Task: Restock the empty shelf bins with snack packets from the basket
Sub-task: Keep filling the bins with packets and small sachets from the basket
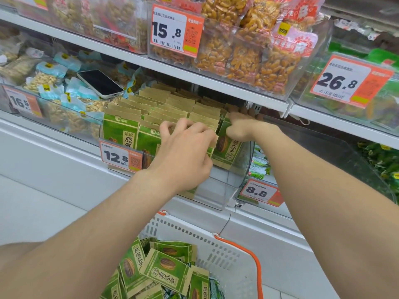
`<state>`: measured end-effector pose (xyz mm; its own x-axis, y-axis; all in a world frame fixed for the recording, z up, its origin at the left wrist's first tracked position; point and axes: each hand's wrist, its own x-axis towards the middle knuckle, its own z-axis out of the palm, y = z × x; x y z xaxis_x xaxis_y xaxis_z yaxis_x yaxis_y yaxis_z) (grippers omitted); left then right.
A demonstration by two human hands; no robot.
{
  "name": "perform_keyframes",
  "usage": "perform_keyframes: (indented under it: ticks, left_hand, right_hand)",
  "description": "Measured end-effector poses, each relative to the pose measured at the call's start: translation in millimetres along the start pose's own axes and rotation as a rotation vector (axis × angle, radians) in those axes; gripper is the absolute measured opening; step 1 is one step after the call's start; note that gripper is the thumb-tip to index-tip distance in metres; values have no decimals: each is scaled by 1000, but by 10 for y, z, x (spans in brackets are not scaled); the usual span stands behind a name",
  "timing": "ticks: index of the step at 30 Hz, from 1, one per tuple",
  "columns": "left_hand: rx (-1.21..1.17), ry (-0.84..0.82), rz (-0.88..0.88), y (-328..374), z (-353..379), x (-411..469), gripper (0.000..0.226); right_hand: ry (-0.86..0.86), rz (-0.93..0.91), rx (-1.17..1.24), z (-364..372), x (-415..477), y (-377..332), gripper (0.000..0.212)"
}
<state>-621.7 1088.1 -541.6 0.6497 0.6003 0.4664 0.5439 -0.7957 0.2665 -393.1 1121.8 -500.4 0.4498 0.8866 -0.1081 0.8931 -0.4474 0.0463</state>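
Green-and-kraft snack packets [121, 130] stand in tight rows in a clear shelf bin [226, 186] at mid-frame. The left hand [185, 152] rests on the front rows, its fingers curled round a packet's kraft top. The right hand [244, 124] reaches in along the bin's right wall; its fingers are half hidden behind packets, so I cannot tell their state. More packets of the same kind [166, 268] lie loose in the white basket [216, 251] at bottom centre. A phone [100, 83] lies at upper left.

White shelf [49, 147], clear bin [226, 190] on it, full of green packets [121, 128]
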Motion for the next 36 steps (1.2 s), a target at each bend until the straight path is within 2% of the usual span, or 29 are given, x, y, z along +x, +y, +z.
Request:
perform_keyframes:
  ticks: [5, 12, 17, 24, 29, 36]
  left_hand:
    - [3, -1, 3, -12, -12, -19, 29]
    - [5, 1, 5, 4, -25, -43, 30]
    - [1, 6, 0, 25, -32, -51, 28]
    - [-3, 9, 4, 23, -40, -55, 28]
    - [12, 5, 14, 0, -46, -58, 32]
    - [6, 9, 25, -16, -53, -70, 32]
  right_hand:
    - [74, 20, -128, 70, -63, -63, 86]
    - [135, 31, -171, 156, -225, -87, 86]
    - [135, 31, -220, 174, -258, -119, 105]
    - [131, 72, -327, 135, -203, -156, 87]
    - [192, 119, -238, 82, -183, -199, 100]
    - [175, 134, -280, 150, -222, -218, 88]
